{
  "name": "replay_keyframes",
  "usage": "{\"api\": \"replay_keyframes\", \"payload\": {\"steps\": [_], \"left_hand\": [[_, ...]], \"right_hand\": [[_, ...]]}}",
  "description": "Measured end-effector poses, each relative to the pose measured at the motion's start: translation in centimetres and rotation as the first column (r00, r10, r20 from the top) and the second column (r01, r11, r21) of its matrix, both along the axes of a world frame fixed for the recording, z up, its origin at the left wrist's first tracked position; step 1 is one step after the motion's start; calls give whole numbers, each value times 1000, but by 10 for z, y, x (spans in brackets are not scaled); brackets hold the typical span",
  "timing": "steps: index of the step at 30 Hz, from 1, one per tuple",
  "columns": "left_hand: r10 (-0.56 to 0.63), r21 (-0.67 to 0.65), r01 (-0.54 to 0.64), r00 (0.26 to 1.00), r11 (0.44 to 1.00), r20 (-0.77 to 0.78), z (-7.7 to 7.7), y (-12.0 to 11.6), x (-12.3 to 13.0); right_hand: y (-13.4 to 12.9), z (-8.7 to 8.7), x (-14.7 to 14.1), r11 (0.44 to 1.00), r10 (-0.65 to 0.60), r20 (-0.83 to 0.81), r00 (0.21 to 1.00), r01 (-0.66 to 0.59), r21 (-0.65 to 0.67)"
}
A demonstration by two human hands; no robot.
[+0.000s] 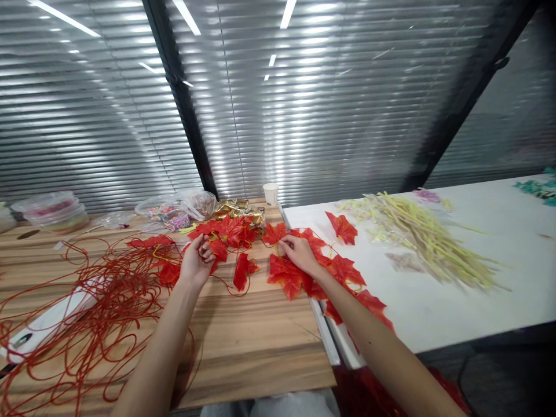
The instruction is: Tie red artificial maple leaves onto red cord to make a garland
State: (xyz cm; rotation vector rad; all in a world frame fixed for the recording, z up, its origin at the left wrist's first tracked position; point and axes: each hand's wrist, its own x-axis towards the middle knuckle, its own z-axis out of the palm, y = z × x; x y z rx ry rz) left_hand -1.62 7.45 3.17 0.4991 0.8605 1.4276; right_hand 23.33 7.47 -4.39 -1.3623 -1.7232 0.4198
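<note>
Red artificial maple leaves (234, 230) lie in a loose band over the wooden table and onto the white one. My left hand (198, 259) is palm up with its fingers curled, beside the leaves; what its fingers hold, if anything, is too small to tell. With thumb and fingers pinched, my right hand (297, 252) is at the stem end of a red leaf (275, 233). More leaves (290, 277) lie below and beside that hand. A tangle of red cord (117, 289) spreads to the left of my left arm.
Under the cord is a white power strip (56, 318). Lidded plastic tubs (52, 211), bags of beads (174, 211), gold packets (241, 209) and a paper cup (271, 194) line the back. Yellow-green stems (434, 243) lie on the white table (516, 260).
</note>
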Motion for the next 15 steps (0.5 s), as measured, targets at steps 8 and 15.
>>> {"api": "replay_keyframes", "payload": {"steps": [8,15], "left_hand": [[0,-16,0,1000,1000,-14,0,-1,1],[-8,-20,8,999,1000,-43,0,-1,1]], "right_hand": [[1,-1,0,1000,-8,8,1000,8,-8],[0,2,-1,1000,3,6,1000,-3,-15]]}}
